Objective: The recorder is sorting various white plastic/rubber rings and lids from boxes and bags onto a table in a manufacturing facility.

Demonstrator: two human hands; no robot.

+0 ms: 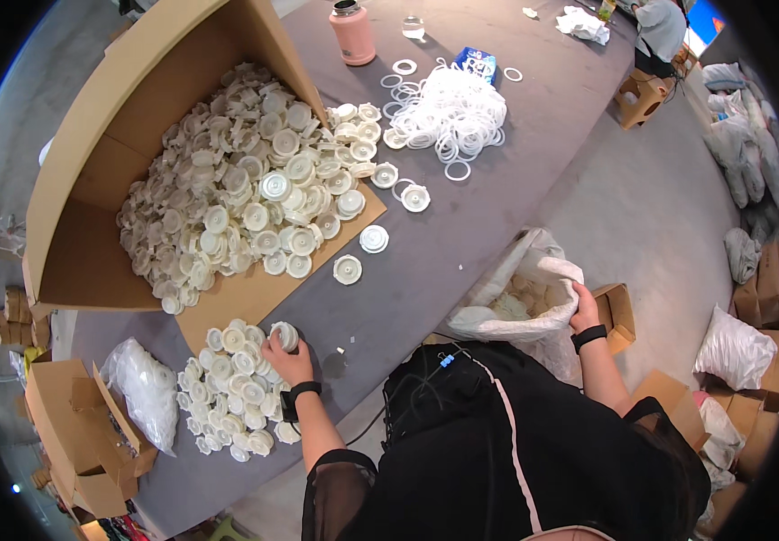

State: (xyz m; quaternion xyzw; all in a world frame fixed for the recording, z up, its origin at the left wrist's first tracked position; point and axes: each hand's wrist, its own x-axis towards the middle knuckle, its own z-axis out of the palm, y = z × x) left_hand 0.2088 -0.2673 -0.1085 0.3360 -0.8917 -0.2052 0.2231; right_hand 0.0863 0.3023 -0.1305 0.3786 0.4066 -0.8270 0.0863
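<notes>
My left hand (290,362) is closed round a whitish round plastic cap (285,336), at the edge of a smaller pile of such caps (231,388) on the table. Whether more than one cap is in its fingers, I cannot tell. At the table's right side, my right hand (585,311) grips the rolled rim of a white woven sack (488,326). The sack's mouth gapes, and pale round pieces show dimly inside. A far larger heap of caps (254,180) spills from a tipped cardboard box (82,189) onto its flap, with a few loose caps beside it.
White rings (457,108) lie heaped at the far side, near a pink flask (351,34) and a glass (414,28). A clear plastic bag (141,388) and an opened carton (82,433) stand at left. Cartons and filled sacks (737,352) line the floor at right.
</notes>
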